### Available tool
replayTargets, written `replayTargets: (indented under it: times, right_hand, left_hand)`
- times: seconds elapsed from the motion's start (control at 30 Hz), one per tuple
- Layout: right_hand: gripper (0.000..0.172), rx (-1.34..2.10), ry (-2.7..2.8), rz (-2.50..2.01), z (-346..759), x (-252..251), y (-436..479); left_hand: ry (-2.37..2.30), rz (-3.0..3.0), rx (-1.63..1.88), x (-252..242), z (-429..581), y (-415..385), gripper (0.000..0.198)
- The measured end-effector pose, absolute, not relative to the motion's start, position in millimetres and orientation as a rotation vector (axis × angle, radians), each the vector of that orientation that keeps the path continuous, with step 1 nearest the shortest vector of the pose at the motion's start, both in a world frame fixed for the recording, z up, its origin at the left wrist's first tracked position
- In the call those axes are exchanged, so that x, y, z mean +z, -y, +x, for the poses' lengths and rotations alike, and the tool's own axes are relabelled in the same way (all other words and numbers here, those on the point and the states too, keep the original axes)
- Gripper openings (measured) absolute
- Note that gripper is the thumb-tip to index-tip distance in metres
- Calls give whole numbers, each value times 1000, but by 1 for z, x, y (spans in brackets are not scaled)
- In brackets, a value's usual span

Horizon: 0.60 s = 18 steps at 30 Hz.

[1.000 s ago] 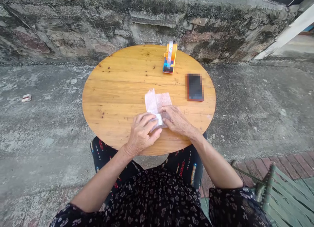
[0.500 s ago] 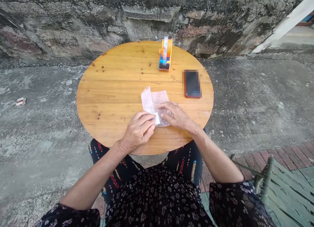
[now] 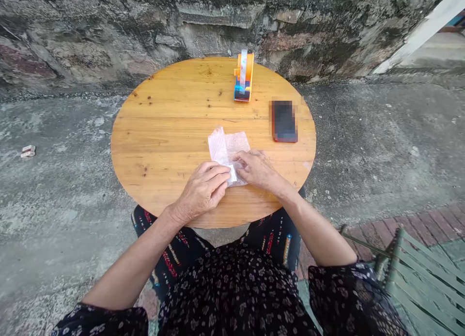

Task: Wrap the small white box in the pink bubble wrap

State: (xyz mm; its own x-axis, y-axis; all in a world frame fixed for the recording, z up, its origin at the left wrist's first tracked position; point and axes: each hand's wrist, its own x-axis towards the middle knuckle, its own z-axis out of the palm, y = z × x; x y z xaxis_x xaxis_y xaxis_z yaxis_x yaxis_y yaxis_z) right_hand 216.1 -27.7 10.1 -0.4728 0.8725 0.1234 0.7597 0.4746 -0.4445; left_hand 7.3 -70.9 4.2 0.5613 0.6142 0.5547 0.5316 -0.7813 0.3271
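Observation:
A sheet of clear bubble wrap (image 3: pixel 238 141) lies on the wooden table, its left side folded over into a whitish flap. Beneath my left fingers a small white rectangular piece (image 3: pixel 233 173) shows at the fold; its kind I cannot make out. My left hand (image 3: pixel 205 186) is closed on the folded left edge of the wrap, fingers together and pressing down. From the right, my right hand (image 3: pixel 257 170) reaches onto the sheet, its fingers curled and thumb drawn in against the wrap beside the white piece. Its fingertips are partly hidden.
On the round wooden table (image 3: pixel 163 132) a tape dispenser (image 3: pixel 243 77) with an orange wheel stands at the back. A dark, blurred phone-like object (image 3: pixel 285 121) lies to the right. A green slatted chair (image 3: pixel 425 278) is at the lower right, and a stone wall (image 3: pixel 218 26) rises behind.
My right fingers have curled in and moved slightly left, closer to the white piece. My left hand keeps its hold on the fold. The view has shifted slightly.

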Motion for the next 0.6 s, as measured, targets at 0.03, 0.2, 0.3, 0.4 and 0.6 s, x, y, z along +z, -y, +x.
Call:
replayTargets:
  times: [0.03, 0.2, 0.3, 0.4, 0.6]
  right_hand:
    - [32, 456, 2403, -1390, 215, 10, 28]
    - [37, 432, 2349, -1368, 225, 13, 32]
    - [34, 471, 2230, -1357, 244, 18, 38]
    - [29, 548, 2111, -1474, 263, 21, 47]
    - [14, 758, 2055, -1602, 267, 24, 56]
  left_hand:
    - [-988, 2684, 1007, 5, 7, 71, 23]
    - [-970, 2784, 931, 7, 6, 69, 26]
    - [-946, 2842, 889, 10, 5, 67, 25]
    - [-900, 2917, 854, 15, 6, 63, 22]
    - [-792, 3004, 714, 28, 7, 56, 19]
